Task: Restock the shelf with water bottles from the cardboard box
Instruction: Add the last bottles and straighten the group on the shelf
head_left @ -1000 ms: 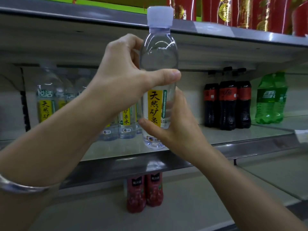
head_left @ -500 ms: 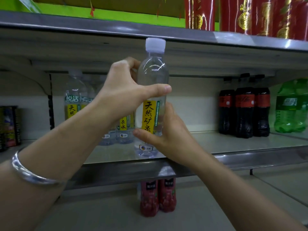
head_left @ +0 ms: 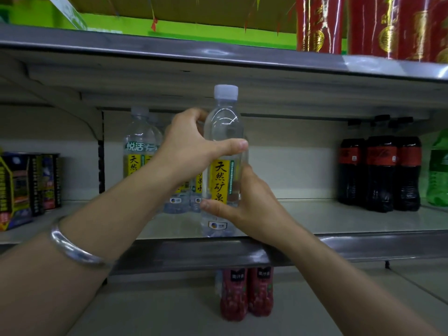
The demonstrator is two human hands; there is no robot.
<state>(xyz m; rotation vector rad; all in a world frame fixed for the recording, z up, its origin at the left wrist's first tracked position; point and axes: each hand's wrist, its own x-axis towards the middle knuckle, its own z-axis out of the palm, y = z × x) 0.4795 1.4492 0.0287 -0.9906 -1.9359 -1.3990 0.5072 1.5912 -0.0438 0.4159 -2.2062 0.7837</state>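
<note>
Shelving first: grey metal shelf (head_left: 363,219) at chest height, another grey metal board overhead, cream back panel behind. Standing on that shelf, from left: dark printed cartons (head_left: 26,187), cluster of clear yellow-labelled water bottles (head_left: 140,151) at the back, dark cola bottles with red labels (head_left: 380,173), green soda bottle (head_left: 438,175) at the far right edge. Below, two red juice bottles (head_left: 246,294) on the lower board. No cardboard box in view.

Centre of view: clear plastic water bottle with pale cap and yellow label (head_left: 225,132), upright, base at or just above the front lip of the shelf; contact not certain. Left hand (head_left: 191,146) wrapped round its shoulder, thumb across the front, fingers curled behind. Right hand (head_left: 244,204) clasping the lower body, thumb across the front below the label. Silver bangle (head_left: 75,248) on the left wrist.

Likely risks from here: base set half over the front lip, then tipping forward on release; pushed back too hard, knocking the rear cluster; cap passing close under the upper board if lifted while sliding in.
</note>
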